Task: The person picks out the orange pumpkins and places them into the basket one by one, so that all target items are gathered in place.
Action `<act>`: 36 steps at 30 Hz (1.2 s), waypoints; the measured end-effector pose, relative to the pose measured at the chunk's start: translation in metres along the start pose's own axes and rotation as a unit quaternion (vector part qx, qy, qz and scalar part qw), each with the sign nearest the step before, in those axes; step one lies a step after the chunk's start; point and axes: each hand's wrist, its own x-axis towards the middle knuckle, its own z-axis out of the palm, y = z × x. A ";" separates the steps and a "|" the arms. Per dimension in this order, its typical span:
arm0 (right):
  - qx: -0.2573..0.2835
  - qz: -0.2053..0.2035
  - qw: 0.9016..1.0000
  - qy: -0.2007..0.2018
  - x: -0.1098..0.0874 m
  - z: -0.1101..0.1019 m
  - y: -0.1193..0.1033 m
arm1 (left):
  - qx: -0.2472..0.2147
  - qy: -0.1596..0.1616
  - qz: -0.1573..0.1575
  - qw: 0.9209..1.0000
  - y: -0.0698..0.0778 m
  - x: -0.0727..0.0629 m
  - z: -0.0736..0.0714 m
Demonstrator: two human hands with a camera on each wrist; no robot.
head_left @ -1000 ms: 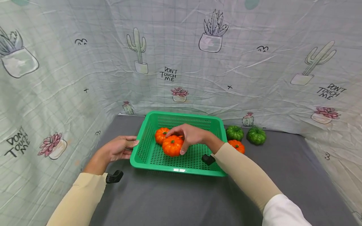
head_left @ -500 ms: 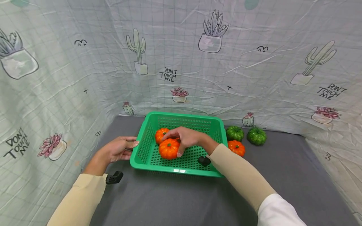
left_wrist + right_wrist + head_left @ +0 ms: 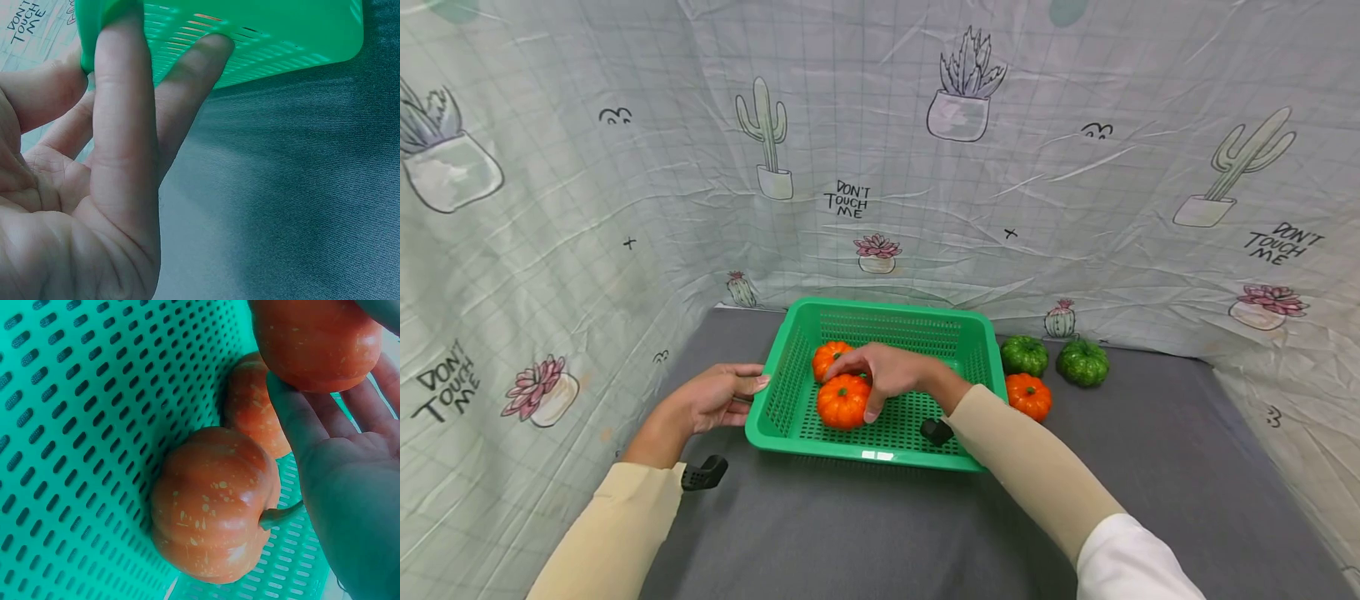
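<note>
My right hand (image 3: 891, 371) grips a small orange pumpkin (image 3: 842, 402) inside the green basket (image 3: 880, 457), thumb on one side and fingers round the other. In the right wrist view this held pumpkin (image 3: 315, 347) is at the top. Below it are two other orange pumpkins: a stemmed one (image 3: 215, 506) close to the perforated wall and one partly hidden behind (image 3: 250, 400). In the head view, one pumpkin (image 3: 830, 358) shows at the basket's left, and my hand hides much of the middle. My left hand (image 3: 718, 396) pinches the basket's left rim, thumb above, fingers against the outside.
Right of the basket, an orange pumpkin (image 3: 1028, 397) and two green pumpkins (image 3: 1024, 356) lie on the grey cloth (image 3: 1150, 450). A printed fabric curtain (image 3: 880, 167) hangs behind the table and along its sides.
My right hand has moved left and towards me within the basket, carrying the orange pumpkin lower. The left hand stays on the rim.
</note>
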 end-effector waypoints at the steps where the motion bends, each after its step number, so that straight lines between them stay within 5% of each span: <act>1: -0.003 0.000 1.000 -0.001 0.000 0.000 0.000 | -0.001 0.001 -0.001 1.000 0.000 0.000 0.000; 36: -0.044 0.020 0.998 -0.037 0.020 0.013 0.003 | -0.003 0.003 -0.005 1.000 0.000 -0.001 0.001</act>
